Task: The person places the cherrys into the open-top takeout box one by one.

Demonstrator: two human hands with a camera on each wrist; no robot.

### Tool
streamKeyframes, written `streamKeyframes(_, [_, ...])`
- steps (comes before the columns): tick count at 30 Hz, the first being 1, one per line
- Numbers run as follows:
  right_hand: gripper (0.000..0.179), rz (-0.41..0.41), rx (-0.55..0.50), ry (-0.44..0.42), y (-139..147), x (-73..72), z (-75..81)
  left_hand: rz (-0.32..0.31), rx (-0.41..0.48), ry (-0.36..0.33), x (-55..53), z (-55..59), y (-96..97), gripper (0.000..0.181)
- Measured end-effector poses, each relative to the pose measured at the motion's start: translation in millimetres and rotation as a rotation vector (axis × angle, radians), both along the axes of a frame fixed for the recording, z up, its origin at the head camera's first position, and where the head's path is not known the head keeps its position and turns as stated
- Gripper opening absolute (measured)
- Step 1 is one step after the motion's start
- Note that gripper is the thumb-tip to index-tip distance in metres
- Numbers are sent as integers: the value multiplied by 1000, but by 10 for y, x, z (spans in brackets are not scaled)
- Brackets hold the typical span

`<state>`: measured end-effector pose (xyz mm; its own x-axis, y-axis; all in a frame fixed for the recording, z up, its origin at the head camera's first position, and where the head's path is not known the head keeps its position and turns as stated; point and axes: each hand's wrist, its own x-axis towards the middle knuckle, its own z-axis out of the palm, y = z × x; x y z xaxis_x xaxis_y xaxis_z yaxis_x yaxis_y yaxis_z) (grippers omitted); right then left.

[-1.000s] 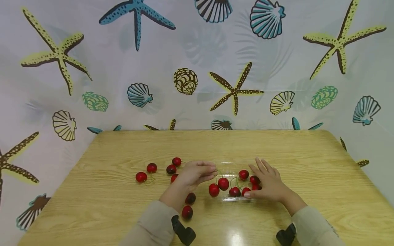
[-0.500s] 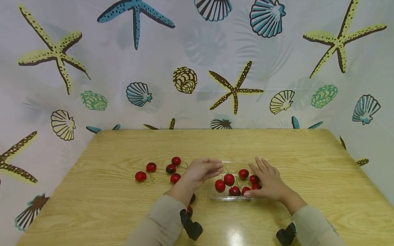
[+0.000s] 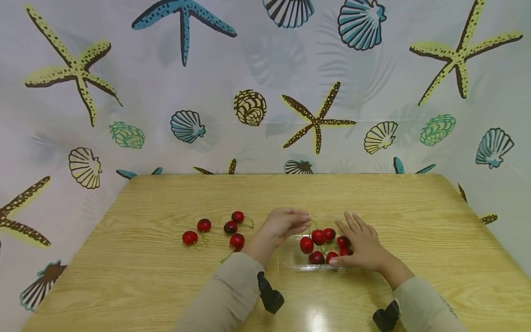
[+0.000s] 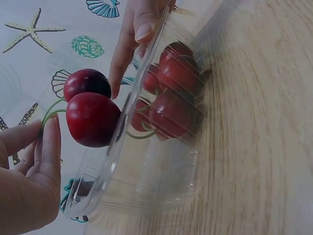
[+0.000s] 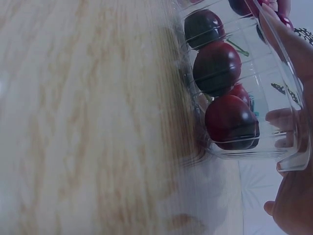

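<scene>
My left hand [image 3: 283, 224] pinches the green stems of a pair of red cherries [image 4: 93, 117], which hang from its fingertips. In the head view the pair [image 3: 312, 240] is over the clear plastic container [image 3: 290, 266]; the left wrist view puts it at the container's rim. Inside the container, several cherries [image 4: 171, 112] lie toward the right end. My right hand [image 3: 361, 244] rests on that right end, its fingers straight and spread and its thumb at the near rim. It hides part of the container and some cherries.
Several loose cherries [image 3: 237, 241] with stems lie on the wooden table [image 3: 145, 286], left of the container. Behind the table hangs a pale cloth [image 3: 224, 60] printed with starfish and shells. A dark wrist mount [image 3: 270, 295] sits on each sleeve.
My left hand has moved right with the pair of cherries, from the container's left side to over it. The left sleeve now covers the nearest loose cherries. My right hand stays in place.
</scene>
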<state>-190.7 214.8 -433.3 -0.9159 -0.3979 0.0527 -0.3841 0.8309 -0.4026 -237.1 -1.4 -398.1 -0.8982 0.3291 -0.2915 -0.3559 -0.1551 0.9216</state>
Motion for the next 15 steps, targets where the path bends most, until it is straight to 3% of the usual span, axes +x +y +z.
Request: streamKeyframes(15, [93,4,3,-1,4,8,14,46,-3,-39,-73,-108,189,25])
